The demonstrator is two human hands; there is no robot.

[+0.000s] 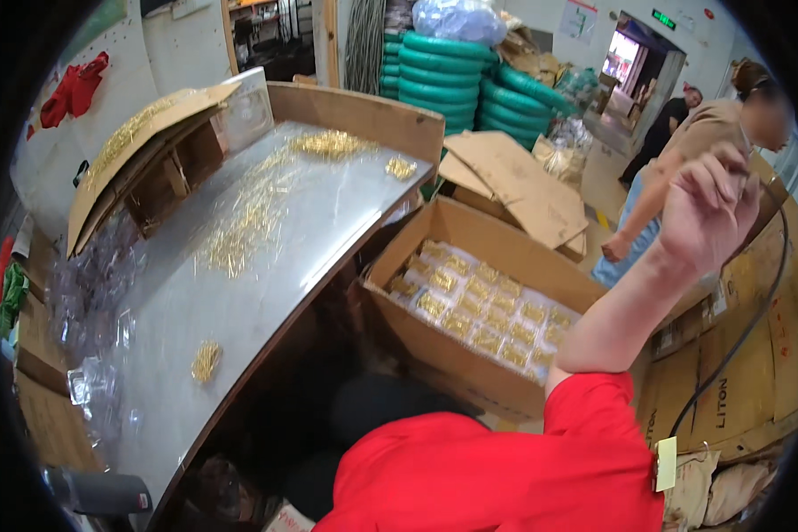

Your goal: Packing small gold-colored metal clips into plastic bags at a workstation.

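My right arm comes out of a red sleeve and reaches up to the right. My right hand (705,208) is raised in the air, its fingers loosely bent and apart, with nothing visible in them. Below and left of it stands an open cardboard box (452,359), holding rows of clear packs (470,306) of gold-coloured pieces. On the metal worktop (266,328) to the left, thin gold-coloured metal pieces (239,230) lie scattered. A larger heap (328,144) is at its far end, with a small bundle (206,362) at its near end. My left hand does not show.
Clear plastic packs (97,390) crowd the worktop's left edge, beside a cardboard tray (146,133) of gold pieces. Green coils (439,75) are stacked behind. A co-worker (683,168) bends at the right; another person stands farther back. A black cable (736,341) hangs before cardboard cartons.
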